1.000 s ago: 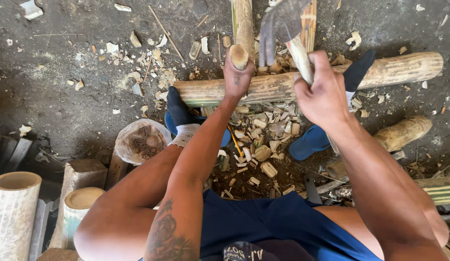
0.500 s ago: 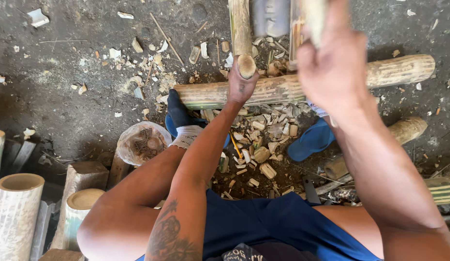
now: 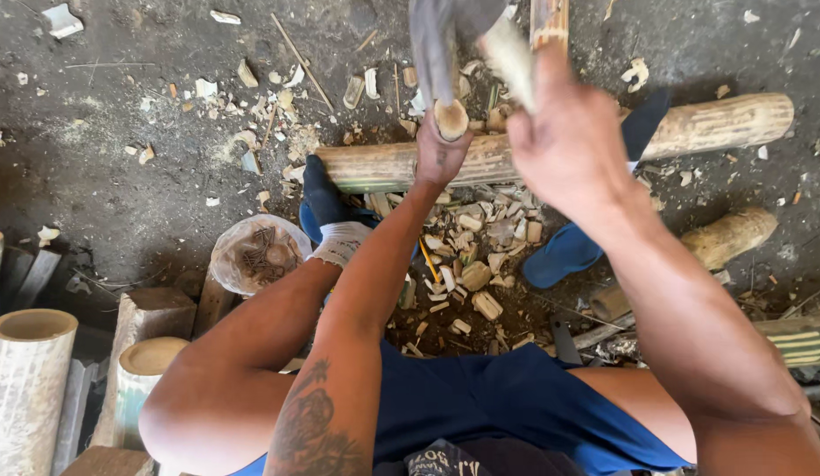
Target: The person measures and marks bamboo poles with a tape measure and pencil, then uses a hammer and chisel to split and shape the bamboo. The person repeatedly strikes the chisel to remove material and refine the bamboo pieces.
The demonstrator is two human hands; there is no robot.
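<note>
The left hand point(image 3: 441, 159) is wrapped around an upright bamboo stick point(image 3: 450, 117), holding it on end against the long bamboo pole point(image 3: 515, 150) that lies across the ground, so the pole seems to serve as a chopping block. The right hand point(image 3: 573, 145) is closed tight around the pale handle of a chopping blade point(image 3: 434, 48), whose grey metal is blurred just above the stick's cut top; the blur suggests a swing in progress. The left fingers sit below the stick's top, out of the blade's line.

On the near side of the pole, between the person's feet, lies a heap of bamboo chips point(image 3: 476, 264). A blue sandal point(image 3: 564, 251) is beside that heap, and a second foot in a white sock point(image 3: 339, 240) rests nearer the pole's left end. Left of the sock stands a plastic bag of nails point(image 3: 258, 254). Further left of the pole, cut bamboo sections point(image 3: 26, 379) stand upright. A shorter log point(image 3: 731, 236) lies near the pole's right end.
</note>
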